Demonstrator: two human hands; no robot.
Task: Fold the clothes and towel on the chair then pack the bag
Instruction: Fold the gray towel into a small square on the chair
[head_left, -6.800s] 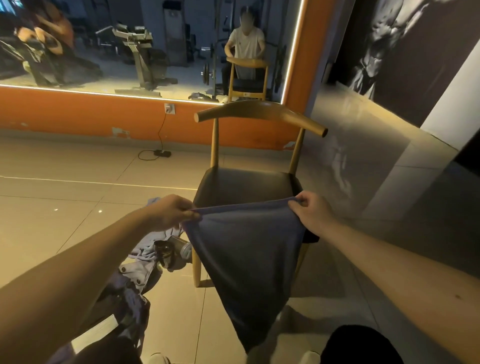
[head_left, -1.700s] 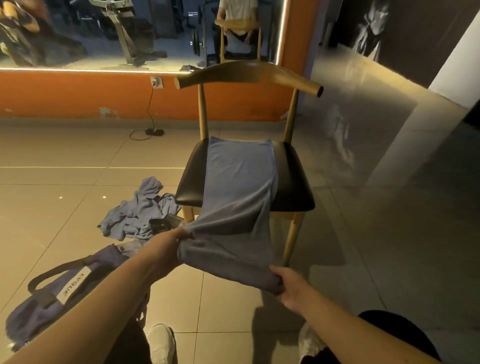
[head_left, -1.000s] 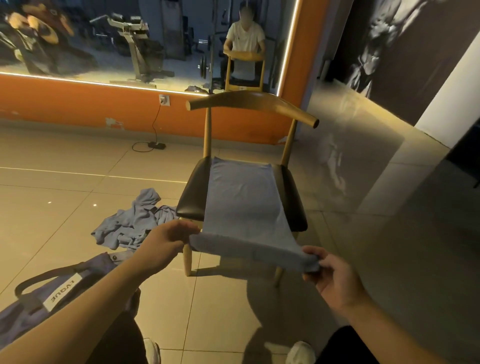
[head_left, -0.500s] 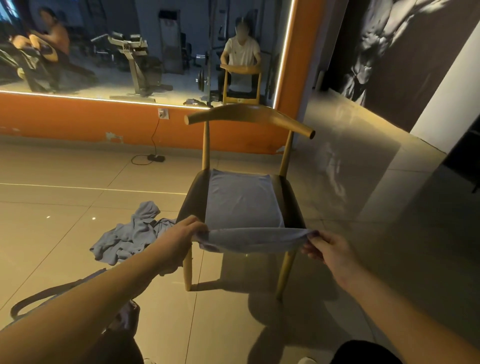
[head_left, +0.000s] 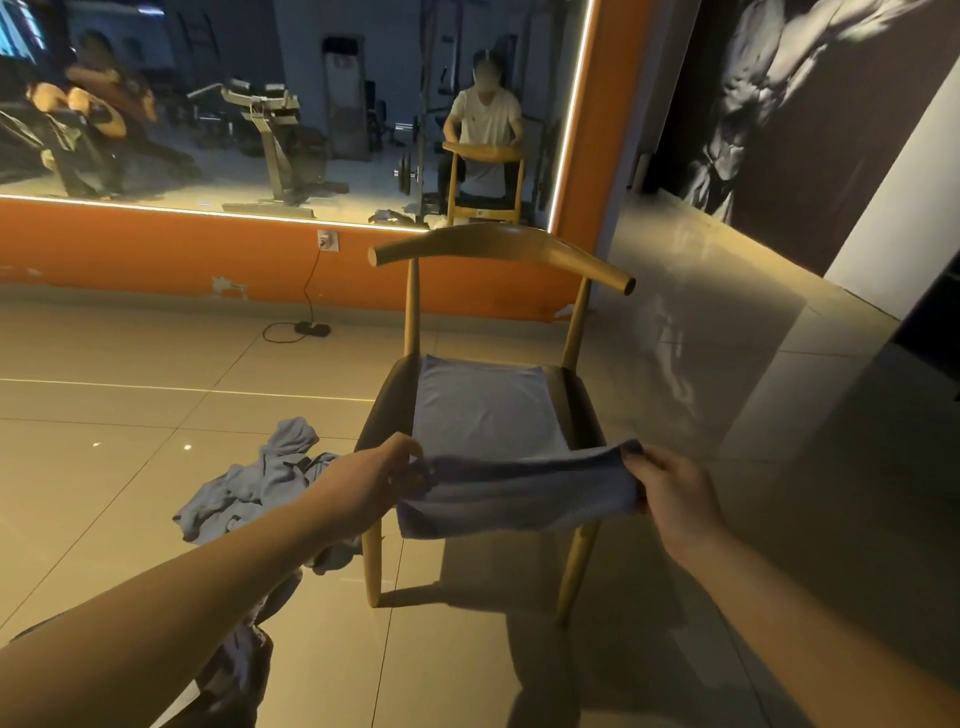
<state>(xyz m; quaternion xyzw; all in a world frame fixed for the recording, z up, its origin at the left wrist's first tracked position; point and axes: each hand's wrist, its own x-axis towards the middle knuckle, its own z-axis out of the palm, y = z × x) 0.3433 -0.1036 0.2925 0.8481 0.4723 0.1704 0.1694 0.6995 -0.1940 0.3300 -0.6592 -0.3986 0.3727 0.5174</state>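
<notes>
Tiled floor (head_left: 130, 405) runs ahead of you to an orange wall (head_left: 130, 249), which carries a long mirror (head_left: 208, 104) edged with a strip of light; a large black-and-white poster (head_left: 779, 104) covers the wall to your right. You stand facing a wooden chair (head_left: 498, 244) with a curved backrest and a dark seat, set on the floor in front of the mirror's right end. Your blue towel (head_left: 483, 410) lies flat down the middle of that seat, its far end at the seat's back edge, with dark strips of seat bare on either side. Its near end is lifted clear of the seat's front edge and stretched level between your hands, with a short fold of cloth hanging below. A crumpled heap of blue clothes (head_left: 254, 483) lies on the floor just beside the chair's front left leg, partly hidden by your left forearm. Your left hand (head_left: 384, 478) pinches the towel's near left corner with curled fingers; your right hand (head_left: 670, 488) grips the near right corner, fingers closed round the cloth. A black power strip (head_left: 311, 328) lies on the floor by the wall, its cable rising to a socket (head_left: 327, 240).
</notes>
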